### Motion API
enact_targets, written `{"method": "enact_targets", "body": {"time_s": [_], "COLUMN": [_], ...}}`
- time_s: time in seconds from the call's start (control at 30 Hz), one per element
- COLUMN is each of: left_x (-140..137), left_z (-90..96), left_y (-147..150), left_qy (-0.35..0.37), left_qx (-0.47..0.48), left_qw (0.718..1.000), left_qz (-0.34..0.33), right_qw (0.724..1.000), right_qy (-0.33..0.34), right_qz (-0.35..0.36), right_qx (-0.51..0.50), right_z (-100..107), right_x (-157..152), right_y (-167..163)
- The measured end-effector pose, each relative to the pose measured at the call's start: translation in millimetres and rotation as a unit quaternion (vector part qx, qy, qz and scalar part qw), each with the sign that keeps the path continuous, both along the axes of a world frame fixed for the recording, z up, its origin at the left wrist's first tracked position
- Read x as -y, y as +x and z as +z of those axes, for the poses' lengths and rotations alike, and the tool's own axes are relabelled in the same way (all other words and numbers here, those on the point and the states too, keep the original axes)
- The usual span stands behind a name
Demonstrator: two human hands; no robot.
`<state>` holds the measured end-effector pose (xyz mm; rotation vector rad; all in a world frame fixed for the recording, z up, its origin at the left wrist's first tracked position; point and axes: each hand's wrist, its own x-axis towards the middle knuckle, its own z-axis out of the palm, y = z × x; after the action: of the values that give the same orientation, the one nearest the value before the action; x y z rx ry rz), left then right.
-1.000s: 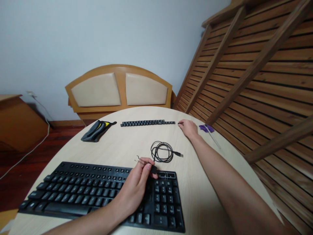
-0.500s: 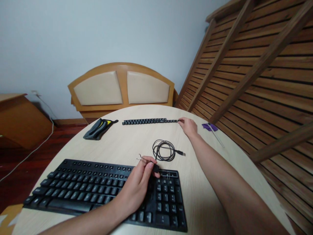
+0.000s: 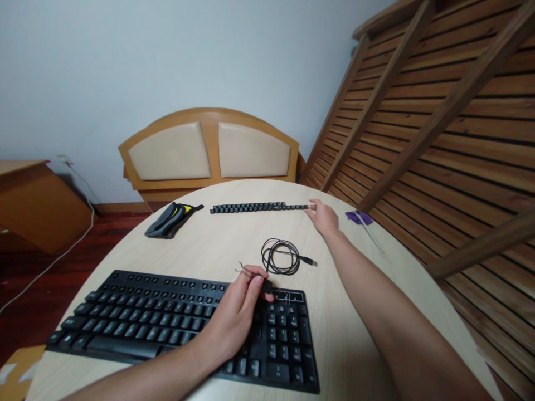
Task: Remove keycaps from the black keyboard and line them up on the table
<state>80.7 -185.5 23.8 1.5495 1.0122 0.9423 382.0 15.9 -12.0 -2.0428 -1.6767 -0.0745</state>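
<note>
My left hand (image 3: 242,298) rests over the upper right part of a black keyboard (image 3: 179,323). Its fingers are closed round a small black piece with thin wires, which looks like a wire keycap puller (image 3: 267,285). A thin, bent wire or tie pokes out behind the fingers. Bare switches show along the keyboard's top rows, where keycaps are off. Far across the table, loose black keycaps (image 3: 248,208) lie in a line. My right hand (image 3: 324,217) is at that line's right end, thumb and forefinger slightly apart beside the last keycap.
A coiled black USB cable (image 3: 281,257) lies behind the keyboard. At the left is a grey and black pouch (image 3: 171,221) with yellow lining. A purple cloth (image 3: 358,218) with a thin pale stick (image 3: 370,231) across it lies right. Wooden slats (image 3: 438,122) lean beside the round table (image 3: 351,312).
My right thumb and forefinger have parted at the end of the keycap line, leaving a keycap there. My left hand keeps its grip and place.
</note>
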Motion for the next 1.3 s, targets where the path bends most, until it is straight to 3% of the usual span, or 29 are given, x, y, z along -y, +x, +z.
{"method": "enact_targets", "body": {"time_s": [0.27,0.43,0.47,0.57,0.67,0.77,0.93,1.3], "left_x": [1,2,2,1,2,2,2,6], "left_z": [3.0,3.2,3.4,4.6,5.4,3.7,-1.1,5.0], "left_y": [-1,0,0,2,2,2,0,-7], "left_qy": [0.013,0.019,0.019,0.026,0.037,0.047,0.064,0.091], "left_qx": [-0.015,-0.022,-0.023,-0.030,-0.045,-0.051,-0.058,-0.142], "left_qw": [1.000,0.999,0.999,0.999,0.998,0.997,0.996,0.985], "left_qz": [-0.013,-0.014,-0.015,-0.025,-0.035,-0.035,-0.030,-0.037], "right_qw": [0.998,0.984,0.977,0.922,0.881,0.861,0.851,0.848], "right_qy": [-0.028,-0.051,-0.059,-0.086,-0.114,-0.146,-0.188,-0.149], "right_qz": [0.040,0.165,0.202,0.375,0.451,0.476,0.472,0.482], "right_qx": [0.036,0.031,0.021,-0.044,-0.085,-0.107,-0.131,-0.164], "right_z": [27,52,56,68,73,73,70,52], "right_x": [53,118,133,174,198,206,203,202], "right_y": [-16,-43,-48,-59,-61,-57,-54,-61]}}
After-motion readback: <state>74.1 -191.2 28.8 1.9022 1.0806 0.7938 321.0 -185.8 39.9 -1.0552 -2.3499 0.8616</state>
